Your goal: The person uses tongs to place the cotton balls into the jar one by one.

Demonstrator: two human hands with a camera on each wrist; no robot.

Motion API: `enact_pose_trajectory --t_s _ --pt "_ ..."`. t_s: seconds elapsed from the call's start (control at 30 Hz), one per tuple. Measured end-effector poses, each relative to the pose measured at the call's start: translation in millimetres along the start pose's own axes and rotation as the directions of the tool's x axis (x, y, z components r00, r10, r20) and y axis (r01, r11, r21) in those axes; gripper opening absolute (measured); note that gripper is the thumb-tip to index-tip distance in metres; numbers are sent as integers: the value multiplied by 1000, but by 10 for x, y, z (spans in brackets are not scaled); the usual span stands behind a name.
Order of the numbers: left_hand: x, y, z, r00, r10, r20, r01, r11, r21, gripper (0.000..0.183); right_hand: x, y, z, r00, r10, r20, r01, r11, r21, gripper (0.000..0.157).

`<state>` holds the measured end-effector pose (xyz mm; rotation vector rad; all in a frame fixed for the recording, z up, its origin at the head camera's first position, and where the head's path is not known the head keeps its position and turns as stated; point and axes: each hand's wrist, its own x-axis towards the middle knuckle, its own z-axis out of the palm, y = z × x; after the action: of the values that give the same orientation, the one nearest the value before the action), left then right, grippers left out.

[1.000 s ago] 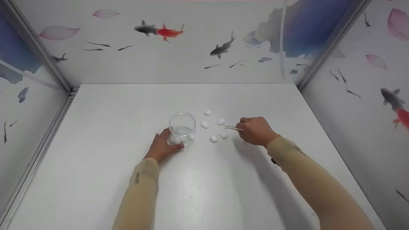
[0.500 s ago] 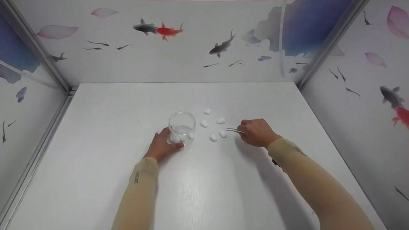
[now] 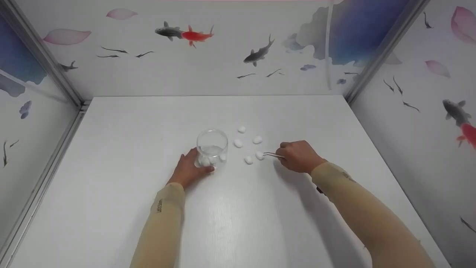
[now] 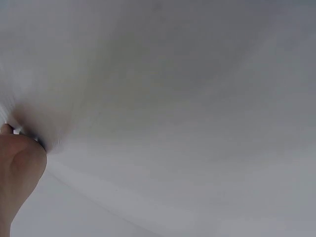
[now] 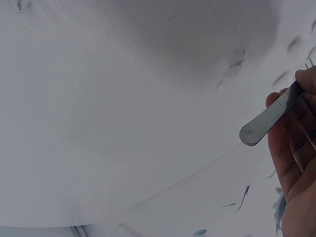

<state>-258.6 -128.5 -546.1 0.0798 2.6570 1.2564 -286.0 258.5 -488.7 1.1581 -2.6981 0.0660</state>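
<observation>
My left hand (image 3: 188, 170) holds a clear, round jar (image 3: 212, 143) by its lower side, fingers and thumb around it. Several white cotton balls (image 3: 205, 161) lie at the bottom of the jar. In my right hand (image 3: 299, 155) I pinch metal tweezers (image 3: 273, 155), whose tips are right at a cotton ball (image 3: 259, 155) on the table. The right wrist view shows the broad end of the tweezers (image 5: 264, 123) sticking out past my fingers. Only part of my left hand (image 4: 22, 168) appears in the left wrist view; the jar is mostly hidden there.
More loose cotton balls lie right of the jar: one at the back (image 3: 241, 129), one beside the jar (image 3: 238, 143), one further right (image 3: 257, 140) and one nearer me (image 3: 248, 160). White panels with painted fish (image 3: 197, 36) enclose the white table (image 3: 230, 219) at the back and sides.
My right hand has moved slightly toward me, bringing the tweezer tips from beside the upper right cotton ball down to the one below it. My left hand keeps its hold on the jar.
</observation>
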Motion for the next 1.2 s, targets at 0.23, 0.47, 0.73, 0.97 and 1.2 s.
enact_pose_trajectory --t_s 0.23,0.47,0.73,0.97,1.2 --pt "-19 22 4 1000 -15 4 15 1000 -17 100 38 -15 -4 1000 -2 17 2 1000 -6 9" --pt "-16 18 -2 1000 -9 -15 8 1000 -14 98 74 -19 0 999 2 34 -2 1000 5 9" --pt "-15 24 13 1000 -18 -17 17 1000 -23 98 72 -50 27 1000 -4 30 4 1000 10 8" --pt "-19 36 -1 1000 -9 -13 9 1000 -1 99 93 -75 40 999 4 46 -3 1000 -17 8" --pt "-44 79 -23 999 -46 9 46 999 -7 99 109 -86 33 997 16 69 -16 1000 4 10"
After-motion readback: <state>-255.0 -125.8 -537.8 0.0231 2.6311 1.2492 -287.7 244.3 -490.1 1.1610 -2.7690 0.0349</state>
